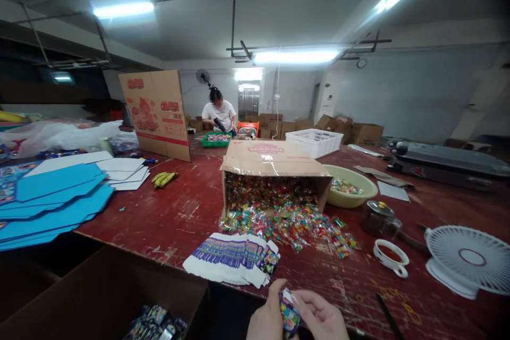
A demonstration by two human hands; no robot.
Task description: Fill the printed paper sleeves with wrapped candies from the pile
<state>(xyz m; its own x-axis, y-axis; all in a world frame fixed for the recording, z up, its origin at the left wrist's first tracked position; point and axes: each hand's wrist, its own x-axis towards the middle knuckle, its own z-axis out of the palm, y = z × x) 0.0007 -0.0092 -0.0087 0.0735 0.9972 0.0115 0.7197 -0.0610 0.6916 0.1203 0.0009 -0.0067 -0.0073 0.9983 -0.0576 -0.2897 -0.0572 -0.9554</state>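
At the table's front edge my left hand [266,314] is closed around a small printed carton [289,309], dark with colourful pictures. My right hand [322,316] pinches the top end of the same carton, by its white flap. Just beyond lies a fanned row of flat printed cartons [223,259], white on their near side. Behind them, small wrapped candies [279,219] in clear and bright colours spill from a cardboard box [274,156] lying on its side. Below the table edge on the left, an open brown box [99,297] holds several packed cartons [157,321].
On the right stand a yellow basin [368,191] with candies, a glass jar [378,215], a cup of brown liquid [390,255] and a white fan [470,255]. Blue sheets [59,191] and bananas [163,179] lie left. A person [220,112] works beyond, at a green tray [216,141].
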